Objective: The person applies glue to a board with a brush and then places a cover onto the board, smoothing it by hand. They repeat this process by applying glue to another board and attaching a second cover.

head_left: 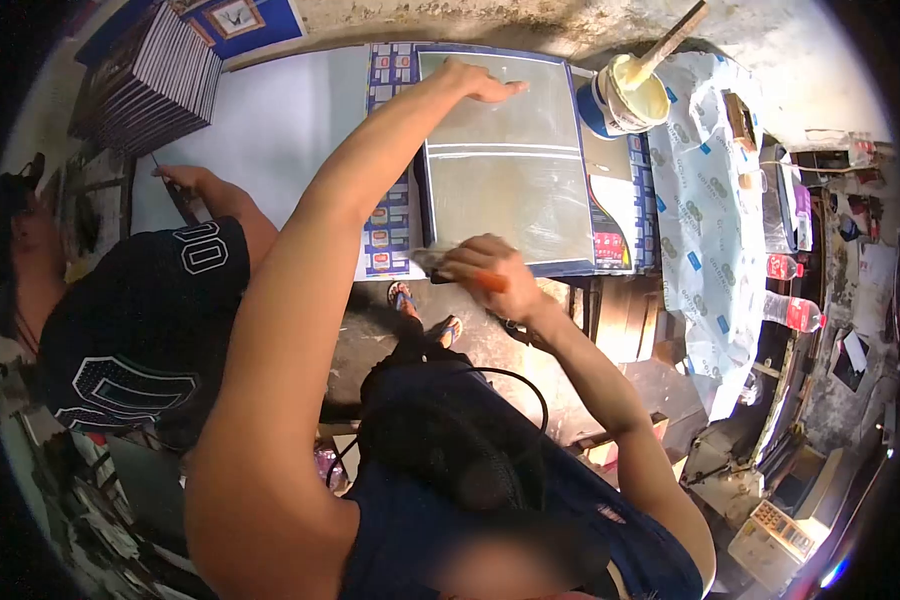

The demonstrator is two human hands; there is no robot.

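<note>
My left hand (pixel 480 82) rests with fingers stretched on the far part of a greyish cover sheet (pixel 510 205). The sheet has dark edges and two pale lines across its middle, and its surface looks wet and streaky. My right hand (pixel 495 275) is closed around a brush (pixel 488 281) with an orange handle, at the sheet's near left corner. The brush's bristle end points left and is blurred. Behind the sheet on the right stands a white and blue bucket (pixel 625 100) of pale cream paste, with a wooden stick (pixel 670 42) leaning in it.
Printed sheets (pixel 385 225) lie under the cover sheet. To the left are a pale board (pixel 280 110) and a tall stack of dark-covered books (pixel 155 85). A person in a black shirt (pixel 150 330) works there. Patterned plastic wrap (pixel 705 220) and red-labelled bottles (pixel 792 311) are on the right.
</note>
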